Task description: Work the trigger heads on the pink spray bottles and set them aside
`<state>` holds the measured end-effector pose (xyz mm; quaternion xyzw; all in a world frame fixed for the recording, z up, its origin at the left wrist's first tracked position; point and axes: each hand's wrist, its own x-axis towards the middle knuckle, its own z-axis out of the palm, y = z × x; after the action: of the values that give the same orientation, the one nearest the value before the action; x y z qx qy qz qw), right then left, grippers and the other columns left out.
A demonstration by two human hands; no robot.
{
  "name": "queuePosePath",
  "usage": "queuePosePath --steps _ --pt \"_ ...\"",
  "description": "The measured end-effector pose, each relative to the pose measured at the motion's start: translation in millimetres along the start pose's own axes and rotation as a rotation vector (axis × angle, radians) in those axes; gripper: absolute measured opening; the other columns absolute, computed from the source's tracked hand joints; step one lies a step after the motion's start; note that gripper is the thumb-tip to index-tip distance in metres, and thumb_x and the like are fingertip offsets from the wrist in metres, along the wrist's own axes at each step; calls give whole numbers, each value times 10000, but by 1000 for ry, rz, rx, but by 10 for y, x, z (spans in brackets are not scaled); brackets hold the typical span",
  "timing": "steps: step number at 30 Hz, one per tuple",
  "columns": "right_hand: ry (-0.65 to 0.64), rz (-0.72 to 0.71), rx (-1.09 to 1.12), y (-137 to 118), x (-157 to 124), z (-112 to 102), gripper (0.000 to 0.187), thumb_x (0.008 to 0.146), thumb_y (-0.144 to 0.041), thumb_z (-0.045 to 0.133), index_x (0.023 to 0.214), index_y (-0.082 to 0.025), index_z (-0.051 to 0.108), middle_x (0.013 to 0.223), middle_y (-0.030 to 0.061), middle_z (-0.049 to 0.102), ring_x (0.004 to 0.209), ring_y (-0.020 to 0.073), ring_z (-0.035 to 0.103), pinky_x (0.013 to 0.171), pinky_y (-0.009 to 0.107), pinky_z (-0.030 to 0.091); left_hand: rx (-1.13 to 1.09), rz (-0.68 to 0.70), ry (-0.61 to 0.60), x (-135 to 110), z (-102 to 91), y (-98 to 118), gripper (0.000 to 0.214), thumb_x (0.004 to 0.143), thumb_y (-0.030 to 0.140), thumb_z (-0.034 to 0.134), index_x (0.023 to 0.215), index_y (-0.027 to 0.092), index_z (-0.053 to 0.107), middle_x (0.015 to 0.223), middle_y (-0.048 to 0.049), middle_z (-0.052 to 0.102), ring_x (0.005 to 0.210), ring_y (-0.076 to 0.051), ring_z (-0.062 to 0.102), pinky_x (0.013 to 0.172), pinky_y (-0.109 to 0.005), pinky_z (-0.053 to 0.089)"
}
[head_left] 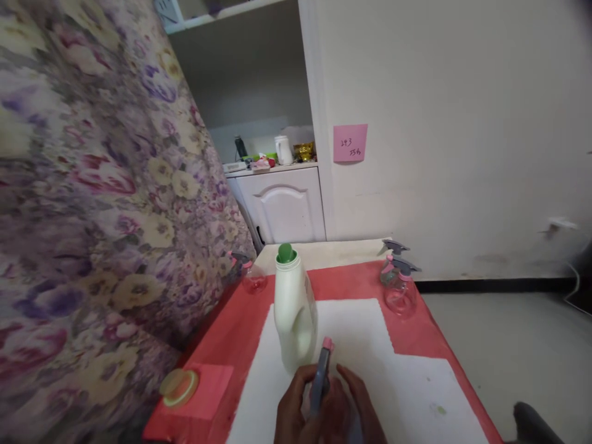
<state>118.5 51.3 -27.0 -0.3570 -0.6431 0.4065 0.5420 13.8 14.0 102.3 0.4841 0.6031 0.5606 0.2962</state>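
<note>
Low in the view, a spray bottle (320, 385) stands between my two hands, its grey trigger head topped by a pink nozzle pointing away from me. My left hand (296, 410) closes round its left side near the head. On the other side, my right hand (363, 404) curls against the clear body, partly hidden by the bottom edge. Just beyond them, a pale green detergent jug (291, 320) stands upright on a white cloth (356, 320). The jug's neck shows a green spout and no outer cap.
One clear spray bottle (254, 280) stands at the table's far left; two more, including the nearer spray bottle (400, 299), stand at the right. A tape roll (187, 394) lies on pink paper (215, 385) over the red tablecloth (252, 320). A floral curtain (106, 216) borders the left.
</note>
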Motion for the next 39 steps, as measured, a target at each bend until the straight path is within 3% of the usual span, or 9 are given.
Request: queuePosePath --steps 3,6,11,17,20,26,33,39 --pt "-53 -68 52 -186 132 -194 469 859 -369 621 1320 -302 564 1329 113 599 1230 347 585 1019 498 524 20 -1 -23 -19 -30 -74 314 771 493 689 961 243 703 936 -40 757 833 -224 684 784 -289 540" --pt "-180 -153 77 -395 324 -269 429 815 -266 657 1239 -325 643 1224 99 648 1143 336 629 976 486 547 32 52 -84 -29 -80 -211 355 777 458 664 1060 244 687 1055 -61 753 927 -253 692 828 -319 546" --pt "-254 -139 8 -517 471 -236 448 784 -135 639 1167 -363 680 1079 59 664 1023 289 669 888 422 585 105 51 -86 -35 -139 -336 391 751 293 660 1139 247 655 1123 -65 744 1005 -266 692 895 -349 550" --pt "-197 -162 42 -435 388 -171 400 798 -113 603 1151 -294 647 1076 69 639 1009 263 648 858 365 582 122 96 -142 -42 -168 -303 390 821 322 635 1205 253 633 1218 -81 717 1108 -266 671 955 -355 542" --pt "-249 -144 101 -503 394 -153 354 834 -130 568 1159 -257 628 1097 83 618 1034 249 623 903 371 560 127 115 -161 -37 -199 -342 447 821 376 651 1247 250 610 1280 -89 690 1164 -278 646 1002 -383 524" --pt "-231 -90 189 -584 430 -136 326 839 -112 522 1125 -246 601 1104 82 581 1059 240 587 943 397 526 113 109 -177 -1 -216 -541 512 820 427 655 1293 254 567 1342 -90 650 1228 -276 607 1055 -406 487" --pt "-358 -104 253 -675 538 -232 278 897 -141 485 1121 -258 602 1118 81 551 1063 229 566 936 409 524 32 73 -131 33 -225 -752 565 767 410 721 1289 256 565 1319 -84 666 1195 -285 628 1031 -399 505" --pt "-330 -21 161 -867 564 -275 391 717 -17 557 1036 -228 638 1077 67 581 1050 239 580 954 414 503 -6 72 -96 12 -181 -658 561 755 436 717 1270 253 590 1316 -83 670 1215 -298 615 1045 -403 494"
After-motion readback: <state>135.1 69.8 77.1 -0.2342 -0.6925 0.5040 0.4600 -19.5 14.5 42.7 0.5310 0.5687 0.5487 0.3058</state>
